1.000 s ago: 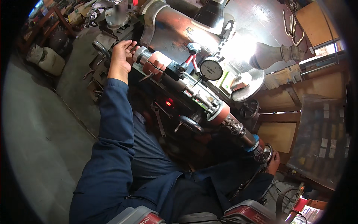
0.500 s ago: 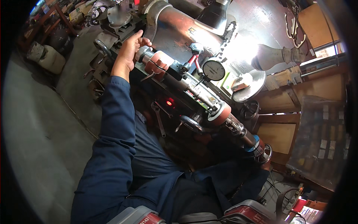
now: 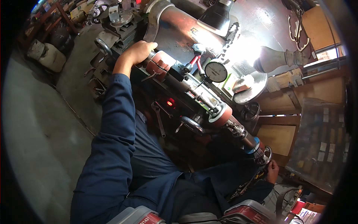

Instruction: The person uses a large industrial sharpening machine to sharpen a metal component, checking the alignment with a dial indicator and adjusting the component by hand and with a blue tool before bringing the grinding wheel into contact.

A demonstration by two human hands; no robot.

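"Where are the hands?"

"The left hand (image 3: 138, 53) is wrapping the metal collar (image 3: 150, 56) at the machine's upper-left end; the right hand (image 3: 273, 171) is resting by the handwheel (image 3: 271, 153) at the lower-right end; I can't tell if it's gripping."

"Any risk?"

"The dial gauge (image 3: 216, 71) is standing beside the shaft (image 3: 179, 83); a slipping left hand could be jarring its red arm (image 3: 200, 68), spoiling the reading."

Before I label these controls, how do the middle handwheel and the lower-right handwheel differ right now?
The middle handwheel has no hand at it; the lower-right handwheel has the right hand close at its rim. A crank handle juts from the middle handwheel, while none is clear on the lower-right handwheel. Both are round, shiny and metallic.
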